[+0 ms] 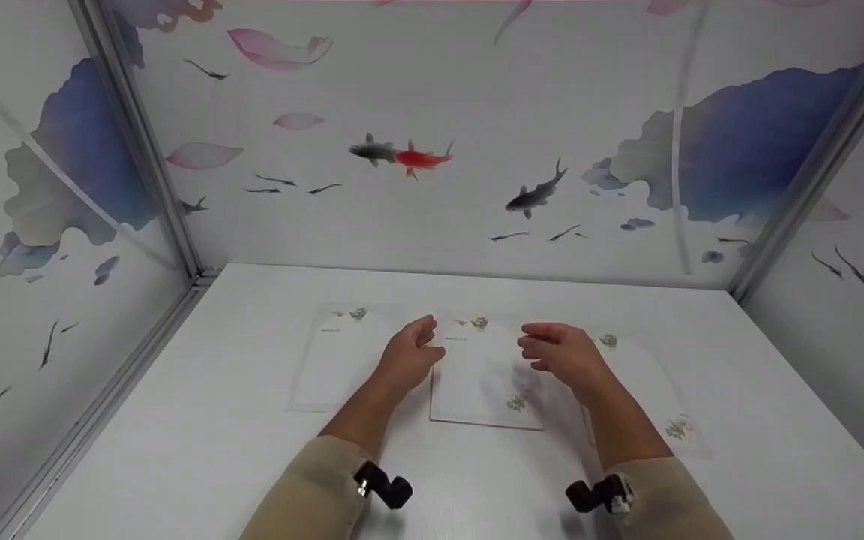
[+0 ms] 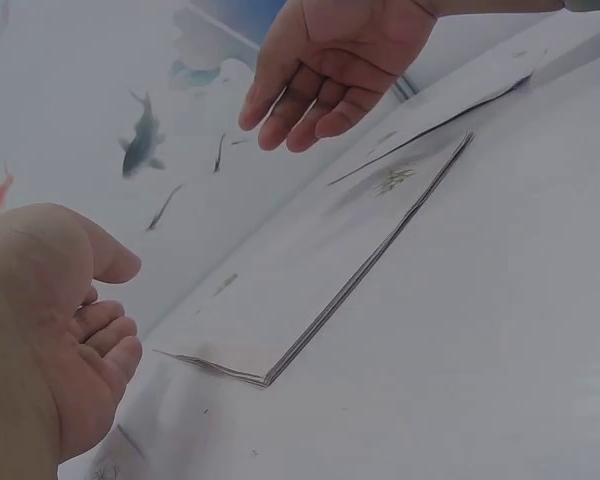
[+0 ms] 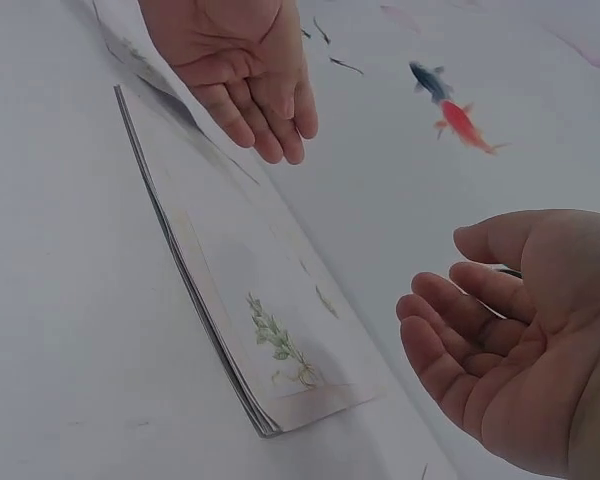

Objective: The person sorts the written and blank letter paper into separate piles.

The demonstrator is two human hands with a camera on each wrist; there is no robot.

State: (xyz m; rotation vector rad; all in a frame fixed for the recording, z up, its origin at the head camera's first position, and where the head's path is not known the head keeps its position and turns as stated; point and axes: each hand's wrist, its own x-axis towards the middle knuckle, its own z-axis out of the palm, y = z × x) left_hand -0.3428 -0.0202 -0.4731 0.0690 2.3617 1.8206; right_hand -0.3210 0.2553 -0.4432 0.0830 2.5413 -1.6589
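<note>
Three printed paper stacks or sheets lie side by side on a white table. The middle paper stack (image 1: 481, 375) carries small plant drawings, and its layered edge shows in both wrist views. My left hand (image 1: 408, 356) is at this stack's left edge, fingers loosely bent, holding nothing visible. Across from it, above the right side, my right hand (image 1: 563, 352) hovers with relaxed, slightly curled fingers and an empty palm (image 3: 540, 350). The palms face each other. The left paper (image 1: 327, 367) is partly covered by my left arm, the right paper (image 1: 642, 397) by my right.
White panels with painted fish (image 1: 421, 157), petals and blue washes enclose the table (image 1: 199, 450) at the back and sides. Metal posts (image 1: 139, 142) stand at the corners. A black wrist device (image 1: 383, 485) sits on each sleeve.
</note>
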